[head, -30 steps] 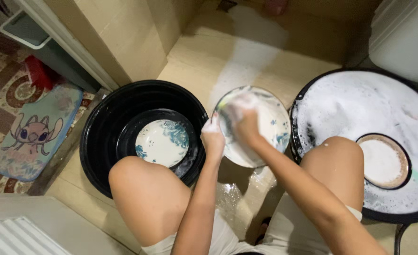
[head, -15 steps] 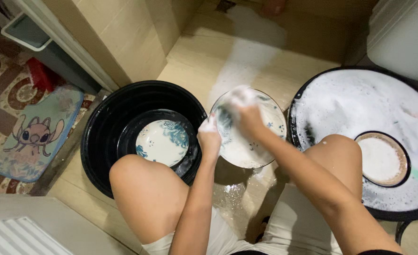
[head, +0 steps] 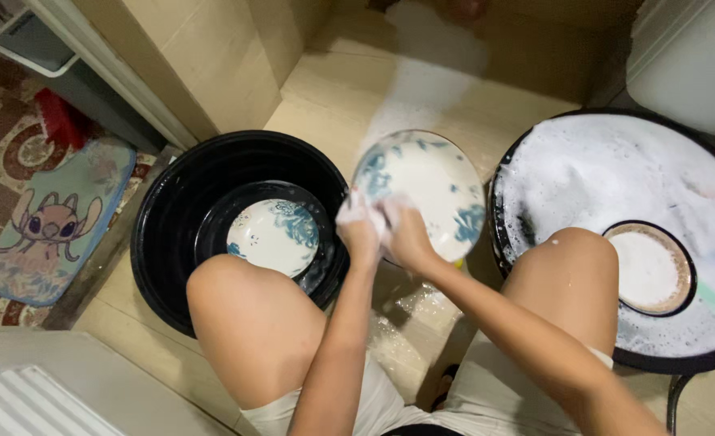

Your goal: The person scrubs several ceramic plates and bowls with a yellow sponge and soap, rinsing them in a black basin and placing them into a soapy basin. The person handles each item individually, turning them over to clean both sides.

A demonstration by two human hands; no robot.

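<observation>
— Head view: what do the hands hold?

— Both grip a white plate with blue pattern (head: 426, 194), tilted above the tiled floor (head: 357, 89), between the two basins. The left hand (head: 359, 230) curls its fingers round the plate's near-left edge, soapy. The right hand (head: 410, 234) presses just beside it; its fingers look closed, on what I cannot tell.

— And around them?

— Left, a black basin (head: 180, 186) holding another patterned plate (head: 273, 236). Right, a foam-filled basin (head: 527, 161) with a brown-rimmed plate (head: 648, 269).
</observation>
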